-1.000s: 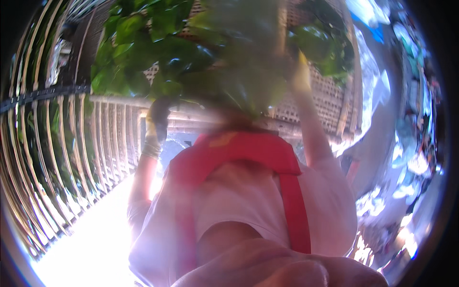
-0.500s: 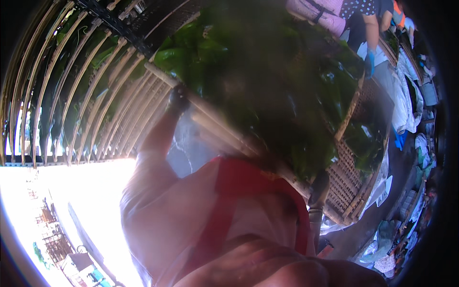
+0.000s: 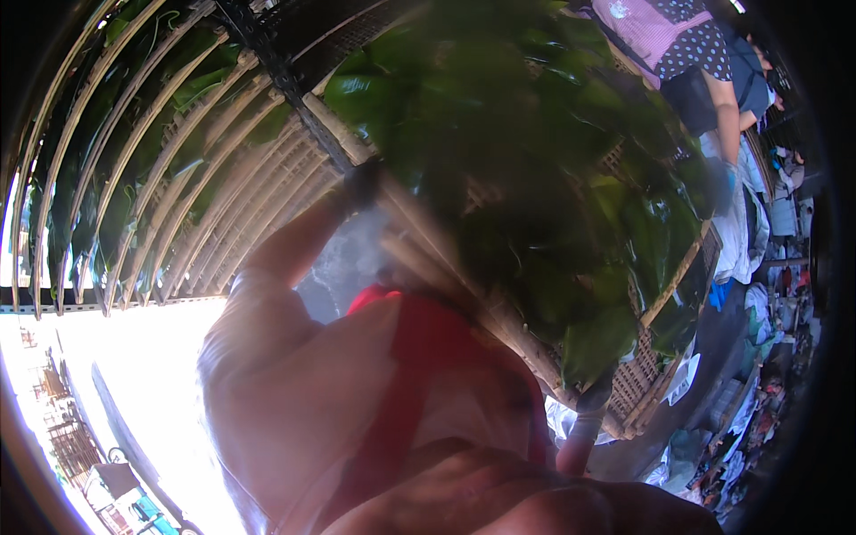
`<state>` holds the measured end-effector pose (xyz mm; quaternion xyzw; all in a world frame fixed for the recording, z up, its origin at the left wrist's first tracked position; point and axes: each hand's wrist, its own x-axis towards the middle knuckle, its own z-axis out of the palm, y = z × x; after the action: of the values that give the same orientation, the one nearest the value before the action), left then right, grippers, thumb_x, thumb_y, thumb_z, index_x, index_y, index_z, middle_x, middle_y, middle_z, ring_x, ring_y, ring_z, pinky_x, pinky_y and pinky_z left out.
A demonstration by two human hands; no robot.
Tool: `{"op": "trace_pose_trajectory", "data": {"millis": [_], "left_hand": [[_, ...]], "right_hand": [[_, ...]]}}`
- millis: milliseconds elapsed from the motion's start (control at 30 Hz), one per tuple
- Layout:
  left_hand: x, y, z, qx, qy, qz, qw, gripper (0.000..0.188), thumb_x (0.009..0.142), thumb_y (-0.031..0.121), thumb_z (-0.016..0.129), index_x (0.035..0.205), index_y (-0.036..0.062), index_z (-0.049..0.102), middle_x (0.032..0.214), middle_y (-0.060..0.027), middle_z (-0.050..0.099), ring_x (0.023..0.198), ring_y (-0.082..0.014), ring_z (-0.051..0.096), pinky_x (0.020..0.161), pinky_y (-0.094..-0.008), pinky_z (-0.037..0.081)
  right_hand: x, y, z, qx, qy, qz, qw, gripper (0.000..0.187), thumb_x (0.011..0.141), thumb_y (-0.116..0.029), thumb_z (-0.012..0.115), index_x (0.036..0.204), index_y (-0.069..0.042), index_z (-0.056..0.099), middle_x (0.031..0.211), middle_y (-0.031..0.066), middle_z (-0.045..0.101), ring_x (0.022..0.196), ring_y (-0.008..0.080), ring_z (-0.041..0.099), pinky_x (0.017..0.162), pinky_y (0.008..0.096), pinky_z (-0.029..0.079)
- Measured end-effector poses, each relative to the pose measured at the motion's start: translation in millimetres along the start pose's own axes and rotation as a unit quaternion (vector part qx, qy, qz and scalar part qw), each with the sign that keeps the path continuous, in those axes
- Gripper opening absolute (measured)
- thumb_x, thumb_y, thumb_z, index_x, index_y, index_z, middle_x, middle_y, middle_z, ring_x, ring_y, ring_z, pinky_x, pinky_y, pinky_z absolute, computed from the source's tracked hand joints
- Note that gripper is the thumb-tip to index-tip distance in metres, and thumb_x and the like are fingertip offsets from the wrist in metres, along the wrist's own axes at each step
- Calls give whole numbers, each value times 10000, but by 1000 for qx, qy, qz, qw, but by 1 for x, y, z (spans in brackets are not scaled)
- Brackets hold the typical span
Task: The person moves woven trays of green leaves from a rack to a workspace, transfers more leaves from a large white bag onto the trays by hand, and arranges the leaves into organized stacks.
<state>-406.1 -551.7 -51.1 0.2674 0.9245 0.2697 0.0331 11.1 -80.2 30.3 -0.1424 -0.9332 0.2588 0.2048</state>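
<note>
A large woven bamboo tray (image 3: 504, 328) spread with glossy green leaves (image 3: 544, 205) is in front of me. My left hand (image 3: 363, 181), in a dark glove, is closed round its near bamboo edge, beside a dark metal post (image 3: 294, 94) of the rack. At the same tray's near right corner my right hand (image 3: 597, 392), gloved too, is closed on the edge; its fingers are partly hidden. The middle of the leaves is blurred and dark.
Left of me a rack holds several stacked bamboo trays (image 3: 183, 201) with leaves. Another person in a pink apron (image 3: 646, 40) stands at the far right. White sacks (image 3: 742, 241) and a pile of mixed cloth and bags (image 3: 713, 446) lie along the right side.
The view has turned slightly, so rack and tray appear shifted. My left hand now shows closer to the rack's post. The co-worker's gloved hand appears farther right. Both my hands keep hold of the tray.
</note>
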Motion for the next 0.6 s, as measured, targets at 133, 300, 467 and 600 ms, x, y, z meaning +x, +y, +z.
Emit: {"op": "trace_pose_trajectory", "data": {"millis": [133, 300, 467, 600], "left_hand": [[-10, 23, -25, -200, -31, -89, 975, 417, 789, 111, 575, 1187, 16, 497, 1117, -218, 569, 1067, -343, 546, 924, -397, 434], [-27, 22, -39, -148, 54, 57, 986, 387, 831, 153, 577, 1183, 19, 487, 1081, -186, 582, 1011, -288, 567, 870, -360, 462], [-10, 65, -87, -700, 17, 6, 714, 337, 888, 187, 519, 1185, 30, 487, 1049, -148, 588, 942, -234, 588, 815, -314, 493], [30, 86, -130, -822, -35, 48, 567, 309, 933, 215, 473, 1186, 38, 487, 1024, -117, 593, 886, -191, 606, 771, -277, 517]], "right_hand": [[-12, 16, -10, -36, -23, -9, 999, 789, 563, -319, 811, 1211, -23, 471, 1121, 124, 562, 998, 274, 576, 872, 353, 474], [-10, 33, -37, -40, -41, 25, 998, 737, 630, -340, 780, 1210, 0, 478, 1135, 153, 581, 1025, 288, 584, 869, 362, 471], [18, 62, -60, -154, 14, -13, 988, 615, 741, -285, 696, 1243, -11, 468, 1185, 134, 563, 1089, 273, 554, 910, 341, 454], [55, 99, -65, -171, 96, 36, 980, 614, 750, -275, 688, 1255, -12, 458, 1206, 135, 546, 1109, 273, 538, 922, 341, 446]]}}
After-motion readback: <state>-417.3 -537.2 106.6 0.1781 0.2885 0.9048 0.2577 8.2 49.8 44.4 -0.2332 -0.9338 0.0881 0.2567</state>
